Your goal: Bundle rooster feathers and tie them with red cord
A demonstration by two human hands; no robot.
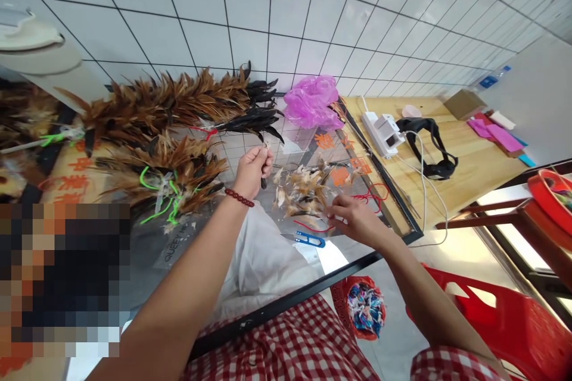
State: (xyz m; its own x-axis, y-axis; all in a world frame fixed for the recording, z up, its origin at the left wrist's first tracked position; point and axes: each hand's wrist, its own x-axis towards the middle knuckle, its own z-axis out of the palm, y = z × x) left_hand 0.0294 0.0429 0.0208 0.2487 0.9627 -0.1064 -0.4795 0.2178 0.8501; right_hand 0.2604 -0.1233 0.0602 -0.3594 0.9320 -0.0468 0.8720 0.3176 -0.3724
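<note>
My left hand (254, 171), with a beaded bracelet on the wrist, is closed on feathers. Their pale ends show above the fingers and a dark tip pokes out below. To its right lies a loose pile of tan and brown feathers (308, 187). At that pile's near right edge is my right hand (355, 220), fingers bent and tips close together. A red string (313, 228) runs up to these fingertips, but what they pinch is hidden. Just below lies a blue thread snipper (310, 239).
Brown feather bundles (170, 98) lie at the back left, one nearer bundle (165, 181) tied with green string. A pink plastic bag (311, 101) sits by the tiled wall. Right are a power strip (379, 134) and black head strap (431, 149). A red stool (496, 315) stands below.
</note>
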